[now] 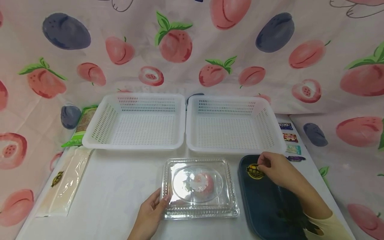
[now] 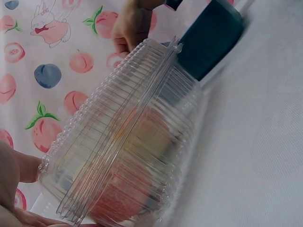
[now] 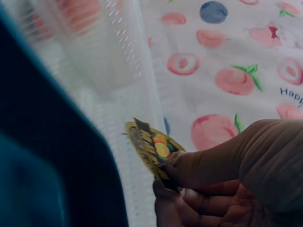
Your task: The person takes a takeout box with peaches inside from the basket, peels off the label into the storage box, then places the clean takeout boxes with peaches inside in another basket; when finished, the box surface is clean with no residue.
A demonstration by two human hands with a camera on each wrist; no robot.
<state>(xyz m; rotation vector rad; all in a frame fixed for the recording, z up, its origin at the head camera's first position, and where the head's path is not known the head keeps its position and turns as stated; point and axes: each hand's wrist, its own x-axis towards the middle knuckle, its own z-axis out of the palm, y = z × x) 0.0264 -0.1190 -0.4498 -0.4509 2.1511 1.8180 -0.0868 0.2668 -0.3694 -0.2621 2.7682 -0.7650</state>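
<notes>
A clear plastic clamshell box [image 1: 192, 210] lies closed on the white table, with reddish fruit [image 2: 118, 189] showing through its walls. My left hand [image 1: 150, 211] grips its left side, thumb near the lid's edge and fingers lower down. Over the upper left part of a dark blue-green tray [image 1: 259, 203], my right hand [image 1: 279, 171] pinches a round black and gold sticker [image 3: 154, 151] between thumb and fingers. Yellow and orange fruit is printed on the sticker. In the right wrist view, the sticker stands tilted beside the tray's blurred dark edge.
Two white perforated baskets, left [image 1: 133, 146] and right [image 1: 237, 150], stand side by side behind the box. At left are a green packet [image 1: 79, 130] and a long clear-wrapped pale pack [image 1: 64, 183]. Several small snack packets [image 1: 290, 137] line the right edge. Peach-printed cloth [image 1: 180, 76] hangs behind.
</notes>
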